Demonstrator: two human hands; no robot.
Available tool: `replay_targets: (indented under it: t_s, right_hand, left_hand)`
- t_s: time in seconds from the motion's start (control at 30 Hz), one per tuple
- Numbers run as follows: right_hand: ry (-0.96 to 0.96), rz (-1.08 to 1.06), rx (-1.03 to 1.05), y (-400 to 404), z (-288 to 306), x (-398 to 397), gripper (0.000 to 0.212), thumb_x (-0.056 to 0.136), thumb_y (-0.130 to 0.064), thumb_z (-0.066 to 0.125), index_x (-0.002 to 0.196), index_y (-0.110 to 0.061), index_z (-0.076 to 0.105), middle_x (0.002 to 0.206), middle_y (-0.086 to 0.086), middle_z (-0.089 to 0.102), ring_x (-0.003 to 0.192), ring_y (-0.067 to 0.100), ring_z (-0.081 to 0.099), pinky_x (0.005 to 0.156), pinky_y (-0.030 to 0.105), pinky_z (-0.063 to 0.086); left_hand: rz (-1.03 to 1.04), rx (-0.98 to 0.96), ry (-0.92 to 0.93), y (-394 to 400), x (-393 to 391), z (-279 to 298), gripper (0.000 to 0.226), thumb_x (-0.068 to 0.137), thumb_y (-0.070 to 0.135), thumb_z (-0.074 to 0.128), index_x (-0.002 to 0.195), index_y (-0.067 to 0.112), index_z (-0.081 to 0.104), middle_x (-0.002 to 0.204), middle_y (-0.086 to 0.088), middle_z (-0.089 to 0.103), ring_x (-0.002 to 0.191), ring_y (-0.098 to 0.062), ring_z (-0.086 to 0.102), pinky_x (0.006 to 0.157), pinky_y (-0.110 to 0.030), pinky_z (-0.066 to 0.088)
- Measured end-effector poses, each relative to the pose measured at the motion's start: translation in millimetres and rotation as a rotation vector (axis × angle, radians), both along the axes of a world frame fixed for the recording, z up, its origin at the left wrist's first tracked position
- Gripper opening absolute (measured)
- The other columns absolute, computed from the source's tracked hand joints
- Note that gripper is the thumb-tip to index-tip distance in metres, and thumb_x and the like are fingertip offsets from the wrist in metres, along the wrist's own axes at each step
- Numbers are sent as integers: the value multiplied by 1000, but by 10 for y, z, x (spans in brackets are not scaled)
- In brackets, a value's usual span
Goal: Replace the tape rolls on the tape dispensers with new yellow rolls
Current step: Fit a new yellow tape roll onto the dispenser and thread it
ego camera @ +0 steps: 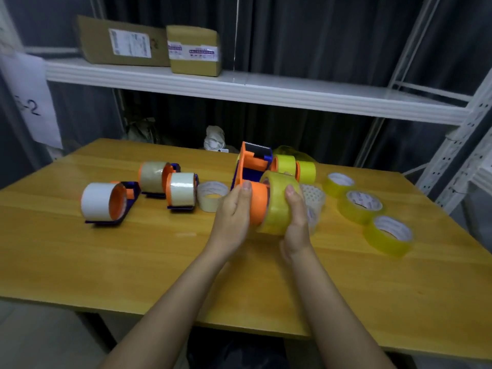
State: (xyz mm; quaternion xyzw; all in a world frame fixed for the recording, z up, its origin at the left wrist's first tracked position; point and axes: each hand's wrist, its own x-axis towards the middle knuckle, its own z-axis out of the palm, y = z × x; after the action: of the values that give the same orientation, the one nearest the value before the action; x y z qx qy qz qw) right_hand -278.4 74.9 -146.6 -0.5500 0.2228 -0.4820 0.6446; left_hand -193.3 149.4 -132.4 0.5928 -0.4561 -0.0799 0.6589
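My left hand [233,211] grips an orange and blue tape dispenser [253,169] by its orange hub, lifted above the table's middle. My right hand [295,217] grips a yellow tape roll [277,206] that sits partway on that hub. Three dispensers with pale or clear rolls stand at the left [102,202] [154,177] [182,191]. Behind the held one, two dispensers carry yellow rolls [286,163] [306,171]. Three loose yellow rolls [340,183] [360,206] [390,235] lie at the right.
A loose pale roll [211,195] lies left of my hands and a clear roll [314,198] sits behind my right hand. The wooden table [133,262] stands under a white shelf [239,89] bearing two cardboard boxes [122,42]. A metal rack [468,145] stands at the right.
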Motion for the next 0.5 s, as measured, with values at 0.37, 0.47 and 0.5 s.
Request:
replay_targets:
  t_s: [0.37, 0.47, 0.5]
  right_hand:
    - [105, 18, -302, -36, -212, 329, 65, 83, -51, 48, 142, -26, 35, 142, -12, 40, 129, -11, 37, 102, 10, 34]
    - [108, 26, -304, -68, -238, 376, 62, 86, -44, 48, 142, -25, 34, 135, -23, 36, 122, -17, 38, 95, 5, 35]
    - [110, 13, -298, -75, -252, 385, 63, 84, -49, 48, 141, -28, 34, 136, -23, 36, 128, -10, 37, 100, 9, 35]
  left_hand:
    - [-12, 54, 228, -20, 300, -161, 43, 99, 43, 33, 93, 12, 61, 95, -26, 64, 88, -37, 62, 84, -53, 49]
    - [-42, 61, 277, -90, 341, -190, 34, 101, 41, 33, 90, 24, 61, 97, -20, 67, 92, -33, 65, 88, -54, 49]
    - [-59, 59, 287, -108, 345, -200, 34, 98, 44, 33, 90, 25, 61, 97, -19, 67, 93, -33, 65, 88, -54, 49]
